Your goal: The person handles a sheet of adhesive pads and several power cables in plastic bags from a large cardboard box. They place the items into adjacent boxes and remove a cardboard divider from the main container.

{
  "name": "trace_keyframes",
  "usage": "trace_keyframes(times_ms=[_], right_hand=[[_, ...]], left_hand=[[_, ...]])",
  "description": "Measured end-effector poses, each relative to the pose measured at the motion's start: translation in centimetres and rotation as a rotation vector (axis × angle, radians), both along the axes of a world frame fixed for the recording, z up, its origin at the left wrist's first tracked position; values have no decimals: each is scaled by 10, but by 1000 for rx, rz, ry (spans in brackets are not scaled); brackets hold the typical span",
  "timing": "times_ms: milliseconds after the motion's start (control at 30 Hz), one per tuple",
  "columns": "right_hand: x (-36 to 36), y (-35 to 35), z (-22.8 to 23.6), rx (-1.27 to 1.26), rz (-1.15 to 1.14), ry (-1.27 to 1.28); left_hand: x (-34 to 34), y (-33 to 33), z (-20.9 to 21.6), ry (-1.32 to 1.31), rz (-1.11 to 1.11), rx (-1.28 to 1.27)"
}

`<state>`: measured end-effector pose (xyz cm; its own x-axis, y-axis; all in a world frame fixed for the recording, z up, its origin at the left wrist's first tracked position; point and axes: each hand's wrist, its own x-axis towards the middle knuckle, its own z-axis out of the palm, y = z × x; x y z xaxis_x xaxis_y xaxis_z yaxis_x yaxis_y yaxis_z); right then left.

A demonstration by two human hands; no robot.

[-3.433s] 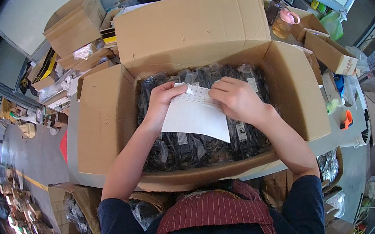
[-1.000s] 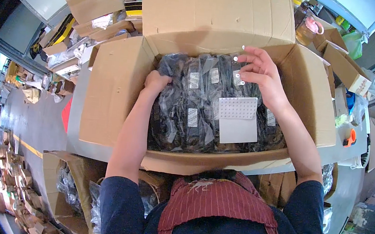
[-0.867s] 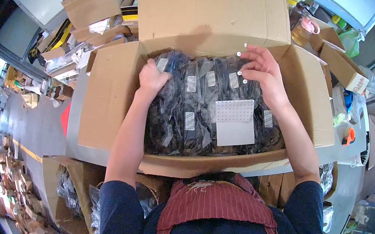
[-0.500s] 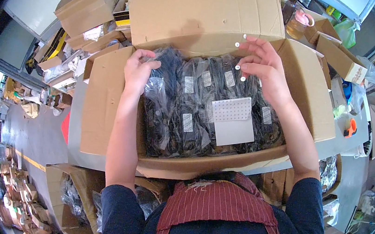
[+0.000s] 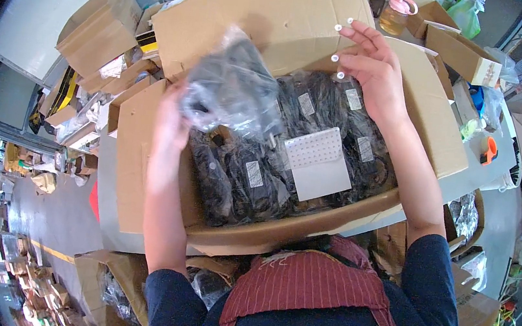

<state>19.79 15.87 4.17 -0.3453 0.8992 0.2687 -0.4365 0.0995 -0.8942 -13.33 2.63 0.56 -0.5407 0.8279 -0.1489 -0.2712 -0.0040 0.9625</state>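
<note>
My left hand (image 5: 174, 116) grips a clear plastic bag with a dark item inside (image 5: 235, 85), raised and tilted at the left of the open cardboard box (image 5: 133, 167); motion smears it. My right hand (image 5: 376, 73) hovers over the box's far right part, fingers apart, with small round white stickers (image 5: 335, 59) on the fingertips. In the box lie several black items in clear bags (image 5: 253, 175), some with white printed labels (image 5: 254, 174). On top of them rests a white sheet (image 5: 319, 164) with rows of small round dots on its upper part.
Behind the box stand a pink-lidded jug (image 5: 396, 13) and small open cartons (image 5: 463, 54). An orange tool (image 5: 489, 150) lies on the grey table at the right. More cartons (image 5: 101, 32) are stacked at the left, and another box with bagged goods (image 5: 118, 289) sits below the table edge.
My left hand has lifted the bagged item from the box's left column, uncovering a bagged black item beneath. My right hand has moved slightly up, stickers still on its fingertips. The view has shifted slightly.
</note>
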Motion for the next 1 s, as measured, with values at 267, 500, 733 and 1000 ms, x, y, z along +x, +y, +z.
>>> trace_keyframes(times_ms=[267, 500, 733, 1000], right_hand=[[2, 8, -8, -31, -69, -31], [-3, 5, -13, 32, -32, -85], [-8, 3, -18, 48, 83, -148], [-12, 1, -23, 66, 45, -178]], left_hand=[[88, -4, -57, 1556, -351, -663], [98, 5, -20, 1568, -466, 458], [125, -17, -37, 755, -1535, -3], [113, -8, -82, 1602, -907, 282]])
